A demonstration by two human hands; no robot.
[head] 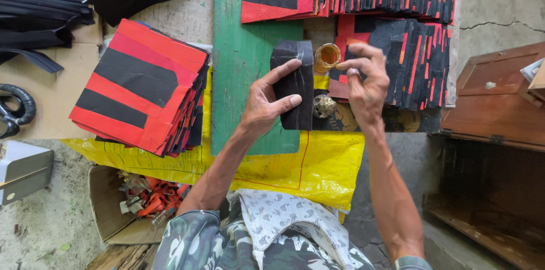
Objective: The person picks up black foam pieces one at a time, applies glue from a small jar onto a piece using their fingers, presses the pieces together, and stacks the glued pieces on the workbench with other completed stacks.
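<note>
Black fabric piece (293, 84) on green board (241, 49)

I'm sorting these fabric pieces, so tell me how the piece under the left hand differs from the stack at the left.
The black piece under the left hand is single and plain black; the striped stack holds many pieces banded red and black. The black piece lies upright on the green board; the striped stack lies tilted, off the board. Both look like flat cut material.
</note>
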